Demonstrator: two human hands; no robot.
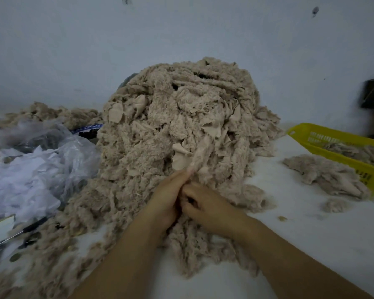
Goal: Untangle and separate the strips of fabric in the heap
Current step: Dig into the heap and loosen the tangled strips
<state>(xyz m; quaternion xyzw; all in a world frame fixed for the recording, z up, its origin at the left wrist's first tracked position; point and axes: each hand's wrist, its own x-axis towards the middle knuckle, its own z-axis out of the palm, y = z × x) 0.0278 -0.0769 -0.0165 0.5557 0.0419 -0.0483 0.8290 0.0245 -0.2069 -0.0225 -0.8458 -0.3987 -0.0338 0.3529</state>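
I have both hands at the near foot of the heap [181, 117], which sits mid-table against the wall and spills toward me. My left hand [168, 197] has its fingers curled round one strip [200, 154] and pinches it where it rises back into the pile. My right hand [203, 203] is curled tight against the left and seems to grip the same strip just below, though the fingertips are hidden.

I judge this fabric to be light, soft and limp, with a fuzzy pile that clings to its neighbours. It should stretch and snag rather than slide. I would hold near a free end and draw slowly, feeding hand over hand.

I count one heap, its strips too tangled to number. There is one yellow basket [333, 140] to the right with some pieces in it, one loose pile [324, 175] just beside it, and one small tuft [335, 205] nearer me.
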